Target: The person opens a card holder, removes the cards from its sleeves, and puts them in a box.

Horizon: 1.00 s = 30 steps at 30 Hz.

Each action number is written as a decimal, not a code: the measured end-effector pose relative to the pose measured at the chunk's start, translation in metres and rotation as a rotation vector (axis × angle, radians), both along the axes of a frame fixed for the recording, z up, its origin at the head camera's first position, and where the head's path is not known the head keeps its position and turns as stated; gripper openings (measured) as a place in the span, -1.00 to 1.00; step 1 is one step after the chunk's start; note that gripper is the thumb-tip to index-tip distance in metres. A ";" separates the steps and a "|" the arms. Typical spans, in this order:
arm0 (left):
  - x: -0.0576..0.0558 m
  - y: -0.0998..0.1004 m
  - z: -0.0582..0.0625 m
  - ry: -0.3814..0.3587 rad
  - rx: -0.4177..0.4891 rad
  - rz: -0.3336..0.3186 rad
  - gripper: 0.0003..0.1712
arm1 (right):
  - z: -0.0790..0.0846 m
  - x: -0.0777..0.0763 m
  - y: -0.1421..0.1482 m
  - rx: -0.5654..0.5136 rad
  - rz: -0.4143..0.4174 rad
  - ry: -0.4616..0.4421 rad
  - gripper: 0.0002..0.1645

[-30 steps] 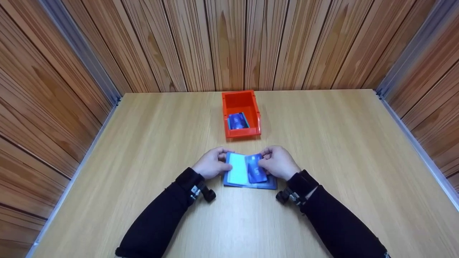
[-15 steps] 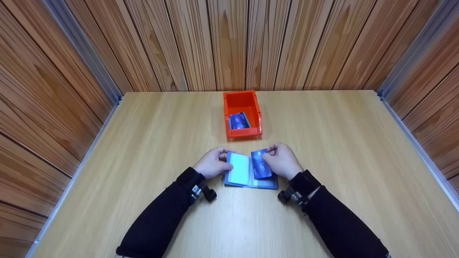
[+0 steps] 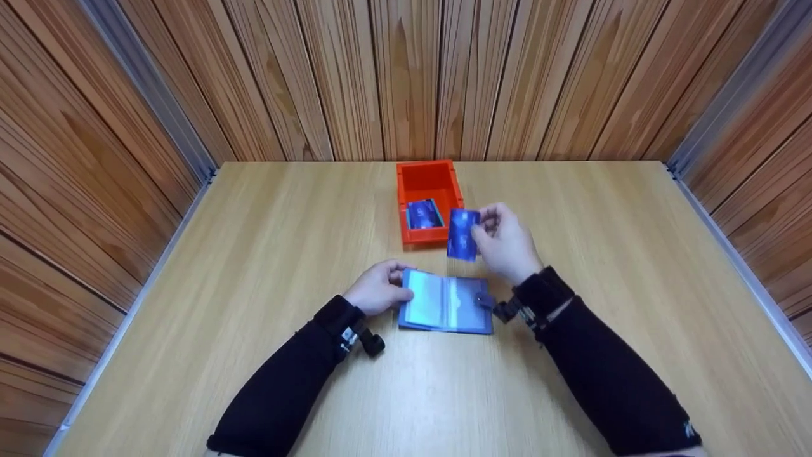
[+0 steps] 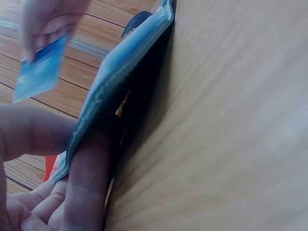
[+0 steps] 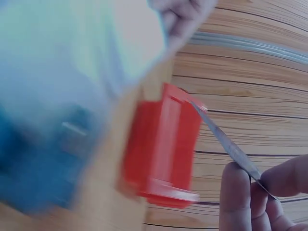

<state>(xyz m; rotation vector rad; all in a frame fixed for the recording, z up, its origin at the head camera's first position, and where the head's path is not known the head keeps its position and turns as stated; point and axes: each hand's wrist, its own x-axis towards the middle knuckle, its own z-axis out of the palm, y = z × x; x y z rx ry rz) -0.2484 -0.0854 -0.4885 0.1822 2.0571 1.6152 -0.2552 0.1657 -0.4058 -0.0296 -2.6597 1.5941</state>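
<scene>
My right hand point(image 3: 507, 244) pinches a blue card point(image 3: 463, 235) by its right edge, held in the air at the front right corner of the red bin point(image 3: 424, 244). In the right wrist view the card point(image 5: 231, 149) shows nearly edge-on between thumb and fingers. My left hand point(image 3: 379, 289) holds the left edge of an opened blue card holder point(image 3: 469, 308) with clear sleeves. In the left wrist view the thumb lies on one side of the holder's cover point(image 4: 113, 72) and fingers on the other, that edge tilted up from the table.
Inside the red bin, near its front, lie several blue cards point(image 3: 422, 214). A wooden tabletop point(image 3: 304, 222) spreads around, bounded by plank walls point(image 3: 406, 76) behind and at both sides. The holder's snap strap point(image 3: 484, 299) sticks out at its right edge.
My right hand has drawn the blue card out from over the holder's right page and carried it up and away toward the bin. The left hand has stayed on the holder.
</scene>
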 end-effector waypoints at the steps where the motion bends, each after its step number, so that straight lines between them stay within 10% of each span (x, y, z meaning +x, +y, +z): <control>1: 0.000 0.000 0.000 0.000 -0.003 -0.001 -0.43 | 0.006 -0.006 -0.003 0.010 0.000 0.025 -0.79; 12: -0.001 -0.001 -0.001 0.020 -0.009 -0.011 -0.39 | 0.011 -0.069 -0.050 0.212 -0.003 0.177 -0.82; 30: -0.001 0.000 -0.001 0.014 0.008 -0.007 -0.43 | -0.038 -0.092 -0.066 0.253 -0.010 0.176 -0.78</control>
